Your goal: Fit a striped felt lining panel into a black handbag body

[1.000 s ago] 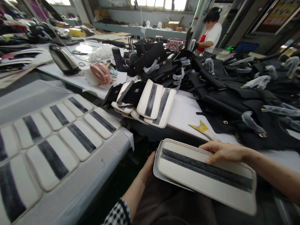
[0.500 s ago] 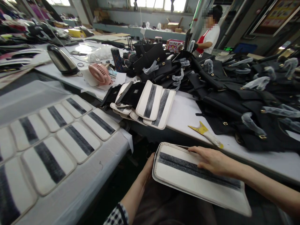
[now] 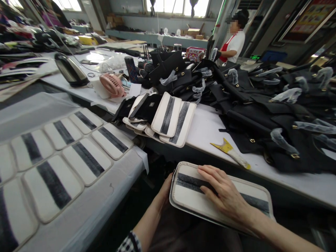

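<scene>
The fingers (image 3: 210, 174) of the right hand (image 3: 223, 192) lie a little spread on top of a white panel (image 3: 187, 196) with a dark stripe. The panel is over the person's lap (image 3: 194, 236), and another pale edge shows under it. The left hand (image 3: 166, 190) is at the panel's left end, but its fingers are mostly hidden, so one cannot tell how tight they are. Past the panel, a yellow pointed tool (image 3: 226, 147) lies on the white desk (image 3: 202, 120), near black bags (image 3: 244, 119). A pile of striped panels (image 3: 166, 117) sits at the desk's edge. To the left, flat panels (image 3: 88, 157) lie in rows on a pale sheet (image 3: 115, 187). Farther back are a pink fan (image 3: 112, 85) and a kettle (image 3: 70, 69).
</scene>
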{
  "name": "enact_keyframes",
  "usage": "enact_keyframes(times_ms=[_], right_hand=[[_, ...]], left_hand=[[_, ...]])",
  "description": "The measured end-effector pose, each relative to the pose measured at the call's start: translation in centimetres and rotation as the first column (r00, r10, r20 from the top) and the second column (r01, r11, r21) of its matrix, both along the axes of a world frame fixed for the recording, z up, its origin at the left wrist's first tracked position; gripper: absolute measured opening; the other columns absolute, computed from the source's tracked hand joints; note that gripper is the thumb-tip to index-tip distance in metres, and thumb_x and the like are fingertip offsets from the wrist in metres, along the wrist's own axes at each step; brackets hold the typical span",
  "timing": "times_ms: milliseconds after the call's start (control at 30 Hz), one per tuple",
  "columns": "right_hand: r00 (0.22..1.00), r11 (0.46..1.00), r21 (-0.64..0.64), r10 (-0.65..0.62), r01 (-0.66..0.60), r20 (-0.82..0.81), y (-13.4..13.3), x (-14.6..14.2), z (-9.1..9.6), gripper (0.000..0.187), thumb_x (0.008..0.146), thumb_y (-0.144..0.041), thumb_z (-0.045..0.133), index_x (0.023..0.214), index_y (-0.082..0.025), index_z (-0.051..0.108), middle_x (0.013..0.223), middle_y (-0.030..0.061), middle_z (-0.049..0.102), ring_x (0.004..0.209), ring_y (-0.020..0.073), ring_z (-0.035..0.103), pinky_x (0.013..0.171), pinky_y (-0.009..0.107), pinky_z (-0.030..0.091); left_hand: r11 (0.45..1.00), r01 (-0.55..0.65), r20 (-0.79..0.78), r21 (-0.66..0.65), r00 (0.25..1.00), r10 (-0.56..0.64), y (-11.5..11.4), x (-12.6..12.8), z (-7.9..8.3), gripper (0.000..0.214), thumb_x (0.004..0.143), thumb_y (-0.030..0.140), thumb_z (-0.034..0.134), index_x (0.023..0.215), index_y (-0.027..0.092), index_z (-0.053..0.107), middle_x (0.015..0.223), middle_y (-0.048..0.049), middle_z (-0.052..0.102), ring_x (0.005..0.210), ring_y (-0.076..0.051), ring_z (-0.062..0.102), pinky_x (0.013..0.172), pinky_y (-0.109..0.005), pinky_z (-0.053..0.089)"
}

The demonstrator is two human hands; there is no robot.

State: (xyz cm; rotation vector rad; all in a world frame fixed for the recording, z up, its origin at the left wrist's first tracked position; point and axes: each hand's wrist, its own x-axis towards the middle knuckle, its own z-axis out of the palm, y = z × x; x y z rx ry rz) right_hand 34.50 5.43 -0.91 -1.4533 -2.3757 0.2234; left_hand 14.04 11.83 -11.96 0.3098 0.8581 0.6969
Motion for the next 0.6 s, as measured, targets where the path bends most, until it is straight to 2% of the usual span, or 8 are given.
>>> enact_keyframes(times_ms=[167,267,433,600], right_hand=[[0.994,1.000,-0.008,-0.022,0.023,0.107,-1.5,-1.8,-1.5,0.056,0.095,-0.029,0.050,0.148,-0.016,0.035,0.156,0.0103,0.030,0.145,0.0286,0.021,0.114,0.050,0.037],[0.988,1.000,0.000,-0.020,0.021,0.152,-2.1,-2.0,-2.3,0.062,0.095,-0.027,0.048,0.151,-0.014,0.027,0.159,0.0108,0.024,0.147,0.0287,0.018,0.115,0.049,0.036],[0.987,0.997,-0.081,0.020,-0.007,0.162,-1.1,-1.8,-2.4,0.063,0.094,-0.028,0.050,0.151,-0.014,0.028,0.157,0.0128,0.027,0.144,0.0271,0.027,0.115,0.047,0.037],[0.994,0.994,-0.113,0.020,-0.008,0.108,-0.1,-2.0,-1.0,0.058,0.091,-0.029,0.053,0.145,-0.012,0.039,0.153,0.0156,0.035,0.139,0.0277,0.035,0.112,0.048,0.039]], left_hand=[[1.000,0.013,0.007,-0.003,1.000,-0.013,-0.1,-0.2,0.0,0.037,0.091,0.045,0.056,0.109,0.013,0.063,0.112,-0.0086,0.065,0.101,-0.023,0.063,0.090,-0.044,0.051],[1.000,0.009,-0.001,-0.011,1.000,-0.009,-0.1,-0.2,-0.2,0.037,0.091,0.046,0.055,0.107,0.013,0.064,0.111,-0.0083,0.066,0.102,-0.023,0.063,0.092,-0.045,0.050],[1.000,0.003,-0.005,-0.022,1.000,-0.003,0.0,0.0,-0.3,0.037,0.091,0.046,0.056,0.108,0.014,0.064,0.113,-0.0082,0.066,0.102,-0.023,0.063,0.092,-0.045,0.050],[1.000,0.021,0.027,-0.022,0.999,-0.021,-0.1,0.1,0.2,0.039,0.092,0.048,0.054,0.109,0.014,0.063,0.113,-0.0086,0.065,0.102,-0.023,0.063,0.092,-0.045,0.050]])
